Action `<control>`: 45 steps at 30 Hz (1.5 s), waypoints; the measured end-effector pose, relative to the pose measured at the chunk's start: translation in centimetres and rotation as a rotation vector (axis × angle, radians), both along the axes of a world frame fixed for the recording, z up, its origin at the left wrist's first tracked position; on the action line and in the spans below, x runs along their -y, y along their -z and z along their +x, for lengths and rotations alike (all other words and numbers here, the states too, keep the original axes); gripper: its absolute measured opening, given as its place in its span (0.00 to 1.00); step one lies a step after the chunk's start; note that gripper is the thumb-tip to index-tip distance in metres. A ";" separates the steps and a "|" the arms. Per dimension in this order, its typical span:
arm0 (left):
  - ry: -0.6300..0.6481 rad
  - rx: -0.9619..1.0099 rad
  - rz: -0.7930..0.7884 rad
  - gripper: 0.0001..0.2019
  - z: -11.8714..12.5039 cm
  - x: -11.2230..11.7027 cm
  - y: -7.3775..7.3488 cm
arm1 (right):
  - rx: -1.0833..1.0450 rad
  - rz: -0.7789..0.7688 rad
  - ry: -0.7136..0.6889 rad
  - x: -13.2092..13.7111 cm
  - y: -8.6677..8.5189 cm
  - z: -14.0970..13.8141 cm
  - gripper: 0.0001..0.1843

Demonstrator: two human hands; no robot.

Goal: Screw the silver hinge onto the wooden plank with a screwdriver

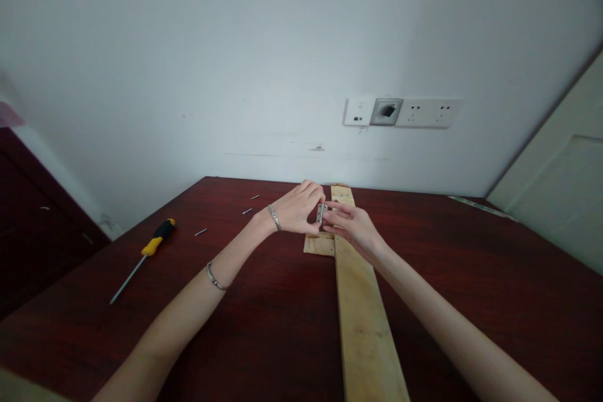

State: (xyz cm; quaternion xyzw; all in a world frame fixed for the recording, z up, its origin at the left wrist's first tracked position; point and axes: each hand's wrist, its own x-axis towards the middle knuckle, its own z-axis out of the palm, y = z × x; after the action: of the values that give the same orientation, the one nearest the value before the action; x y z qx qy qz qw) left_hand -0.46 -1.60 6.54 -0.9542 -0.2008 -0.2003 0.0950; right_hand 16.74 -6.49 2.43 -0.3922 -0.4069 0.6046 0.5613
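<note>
A small metal hinge [321, 213] with holes in it is held up between my two hands, over the far part of a long wooden board [367, 320]. My left hand [296, 208] grips it from the left, fingers at its top and thumb near its bottom. From the right, the fingers of my right hand [358, 227] are closed on the hinge's other side. Beneath the hands, a short wooden piece [319, 245] sticks out to the left of the board. Part of the board is hidden behind my right hand.
On the dark red tabletop [264, 326], a yellow and black screwdriver [153, 244] lies at the left. Three screws, one of them the nearest screw [200, 232], lie between it and my left hand. A white wall with socket plates [426, 113] rises behind the table.
</note>
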 end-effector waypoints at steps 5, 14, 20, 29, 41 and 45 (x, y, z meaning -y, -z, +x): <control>0.034 0.009 -0.065 0.17 0.3 -0.3 0.5 | -0.037 -0.013 -0.012 -0.3 0.5 0.0 0.20; 0.077 0.108 -0.272 0.19 -0.6 -1.6 0.5 | 0.071 0.052 0.050 -1.2 1.2 1.0 0.22; -0.012 0.406 -0.897 0.10 -1.1 -2.9 1.8 | 0.187 0.116 0.110 -1.6 1.4 1.3 0.24; -0.005 0.648 -1.234 0.15 0.7 -2.6 4.2 | 0.248 0.172 0.117 -1.7 1.6 1.5 0.19; -0.113 0.723 -1.144 0.05 1.2 -2.1 4.1 | 0.268 0.194 0.042 -1.9 1.5 2.1 0.19; -0.139 0.693 -1.060 0.03 1.5 -1.8 4.4 | 0.280 0.195 0.073 -2.0 1.9 1.9 0.18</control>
State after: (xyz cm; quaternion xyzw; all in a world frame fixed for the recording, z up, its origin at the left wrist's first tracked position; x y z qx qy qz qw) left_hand 1.03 0.16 2.17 -0.7364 -0.3530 -0.3640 -0.4480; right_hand 18.65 -4.47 0.55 -0.4308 -0.5236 0.4808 0.5560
